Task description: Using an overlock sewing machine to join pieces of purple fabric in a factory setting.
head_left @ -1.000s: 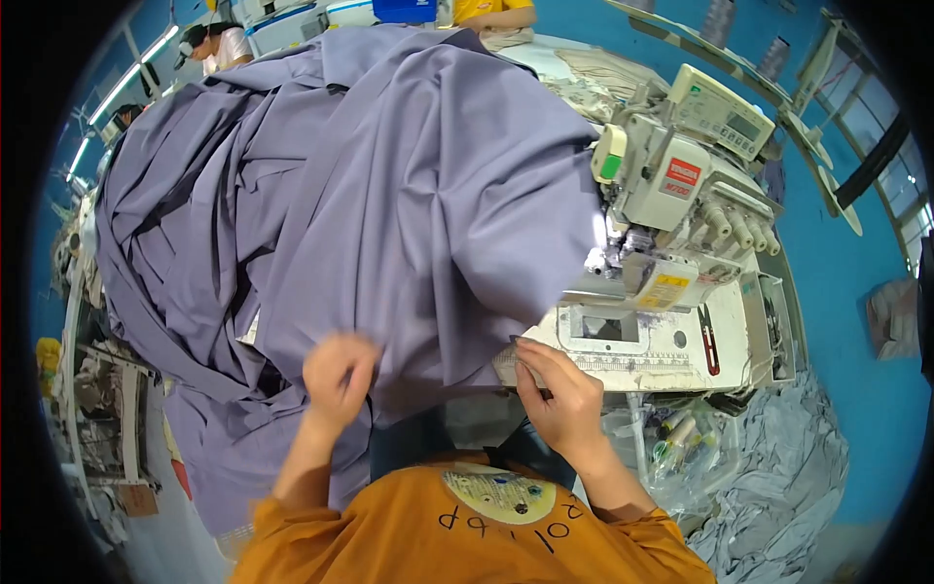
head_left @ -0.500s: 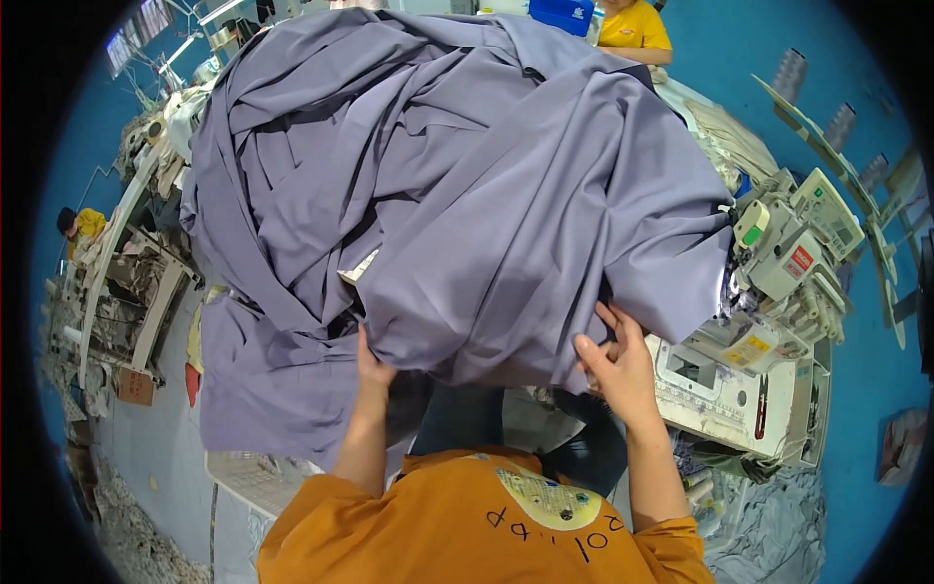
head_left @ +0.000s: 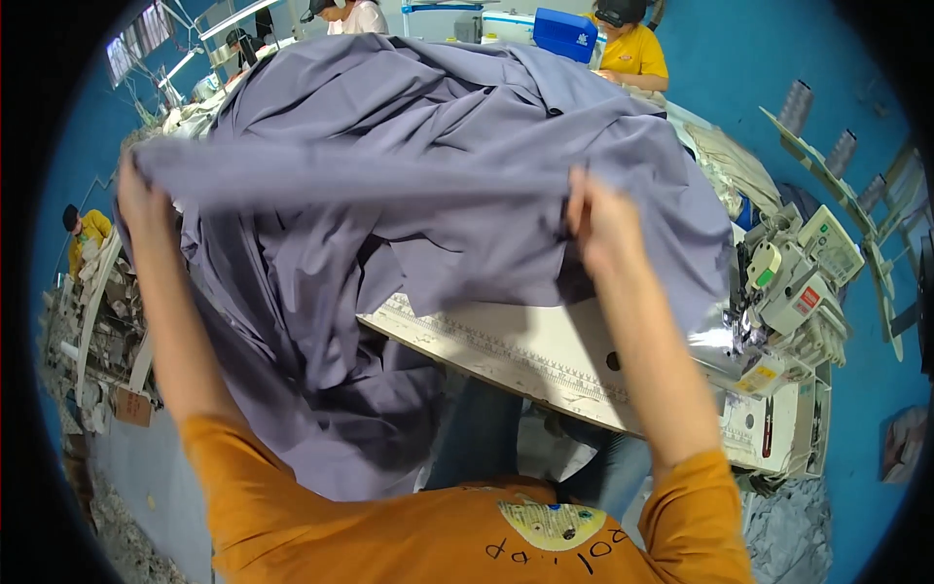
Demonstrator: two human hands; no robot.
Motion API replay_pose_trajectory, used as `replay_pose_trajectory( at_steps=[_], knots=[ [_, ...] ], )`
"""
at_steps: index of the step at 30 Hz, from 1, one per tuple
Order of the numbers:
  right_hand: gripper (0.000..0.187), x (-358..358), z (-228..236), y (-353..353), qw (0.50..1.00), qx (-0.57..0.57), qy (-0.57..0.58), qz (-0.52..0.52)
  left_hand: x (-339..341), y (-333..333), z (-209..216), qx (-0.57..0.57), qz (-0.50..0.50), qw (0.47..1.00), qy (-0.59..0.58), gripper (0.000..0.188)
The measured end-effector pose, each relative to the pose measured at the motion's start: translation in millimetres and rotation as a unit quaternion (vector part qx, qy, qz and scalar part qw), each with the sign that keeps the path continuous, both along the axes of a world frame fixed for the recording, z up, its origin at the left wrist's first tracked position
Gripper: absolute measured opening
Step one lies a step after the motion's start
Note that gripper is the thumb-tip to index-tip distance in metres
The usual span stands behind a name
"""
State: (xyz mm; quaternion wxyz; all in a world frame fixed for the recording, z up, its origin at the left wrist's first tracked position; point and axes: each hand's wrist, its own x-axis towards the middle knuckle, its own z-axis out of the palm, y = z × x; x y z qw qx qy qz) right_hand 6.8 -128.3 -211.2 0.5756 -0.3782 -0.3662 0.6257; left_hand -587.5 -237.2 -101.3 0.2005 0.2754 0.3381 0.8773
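A big heap of grey-purple fabric (head_left: 448, 127) covers most of the sewing table and hangs over its near left side. My left hand (head_left: 144, 190) is raised at the far left, closed round one end of a fabric edge. Closed on the same stretch of fabric, my right hand (head_left: 605, 222) is right of the middle. Between the two hands the edge runs nearly straight, blurred by motion. Beneath it the white tabletop (head_left: 506, 336), with a ruler scale along its front, comes into view. The fingertips of both hands are partly hidden by cloth and blur.
At the right stands an industrial sewing machine (head_left: 793, 287), close to the cloth. Thread cones (head_left: 796, 105) rise behind it on a rack. Across the table sits a person in a yellow shirt (head_left: 637, 60), beside a blue box (head_left: 564, 35). Piled cloth (head_left: 790, 530) lies at lower right.
Both hands have lifted and moved away from me with the fabric edge, the left one swinging far out to the left. The tabletop's front part is now uncovered.
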Motion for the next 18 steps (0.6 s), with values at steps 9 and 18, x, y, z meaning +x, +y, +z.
replay_pose_trajectory(
  at_steps=[9, 18],
  knots=[
    [0.069, -15, 116, 53, 0.756, 0.371, -0.536, -0.066, 42, 103, 31, -0.331, 0.071, 0.892, 0.301, 0.071],
    [0.113, -18, -14, 86, 0.608, 0.224, -0.756, -0.091, 123, 125, -87, -0.259, 0.431, 0.438, 0.745, 0.073]
  ],
)
